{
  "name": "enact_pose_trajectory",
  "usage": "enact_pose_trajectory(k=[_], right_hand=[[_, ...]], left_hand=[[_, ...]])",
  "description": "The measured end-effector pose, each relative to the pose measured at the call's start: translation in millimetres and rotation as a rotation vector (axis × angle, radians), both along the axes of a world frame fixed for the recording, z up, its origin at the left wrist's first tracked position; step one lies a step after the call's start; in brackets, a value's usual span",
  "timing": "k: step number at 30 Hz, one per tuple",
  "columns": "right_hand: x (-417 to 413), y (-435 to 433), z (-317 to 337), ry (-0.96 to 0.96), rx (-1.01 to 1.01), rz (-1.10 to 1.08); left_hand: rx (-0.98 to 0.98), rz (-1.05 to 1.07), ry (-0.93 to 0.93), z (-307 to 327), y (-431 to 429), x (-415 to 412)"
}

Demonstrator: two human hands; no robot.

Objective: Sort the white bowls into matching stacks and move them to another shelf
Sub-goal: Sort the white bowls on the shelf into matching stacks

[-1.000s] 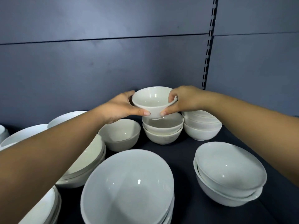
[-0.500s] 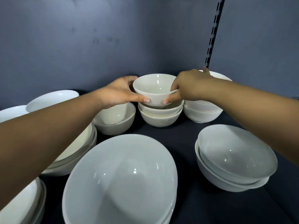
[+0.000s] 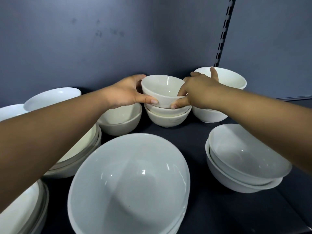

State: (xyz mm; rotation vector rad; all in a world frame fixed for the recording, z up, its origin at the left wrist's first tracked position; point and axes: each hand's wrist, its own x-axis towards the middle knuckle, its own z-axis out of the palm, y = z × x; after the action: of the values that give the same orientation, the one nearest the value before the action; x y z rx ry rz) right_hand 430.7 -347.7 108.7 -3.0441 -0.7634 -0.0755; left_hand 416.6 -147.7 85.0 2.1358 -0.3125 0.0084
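Observation:
A small white bowl (image 3: 163,91) sits on top of a short stack of matching small bowls (image 3: 167,117) near the back wall. My left hand (image 3: 125,93) grips its left side, thumb under the rim. Its right side is gripped by my right hand (image 3: 197,92), thumb low and fingers over the rim. Another stack of small bowls (image 3: 226,80) stands right behind my right hand. A single small bowl (image 3: 121,120) stands left of the middle stack.
A stack of large bowls (image 3: 131,186) fills the front centre, and a stack of medium bowls (image 3: 243,159) stands at the right. More wide bowls (image 3: 50,98) and stacks (image 3: 79,154) crowd the left. The dark shelf (image 3: 199,137) ends at the grey back wall (image 3: 118,39).
Both hands have lowered the small bowl from above the middle stack down onto it. My view has tilted down and moved closer.

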Motion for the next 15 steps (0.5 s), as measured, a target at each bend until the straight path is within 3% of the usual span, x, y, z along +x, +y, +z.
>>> enact_pose_trajectory(k=[15], right_hand=[[-17.8,-3.6,4.1,0.051,0.165,0.272]], left_hand=[[0.239,0.014,-0.009,-5.7,-5.3,-4.7]])
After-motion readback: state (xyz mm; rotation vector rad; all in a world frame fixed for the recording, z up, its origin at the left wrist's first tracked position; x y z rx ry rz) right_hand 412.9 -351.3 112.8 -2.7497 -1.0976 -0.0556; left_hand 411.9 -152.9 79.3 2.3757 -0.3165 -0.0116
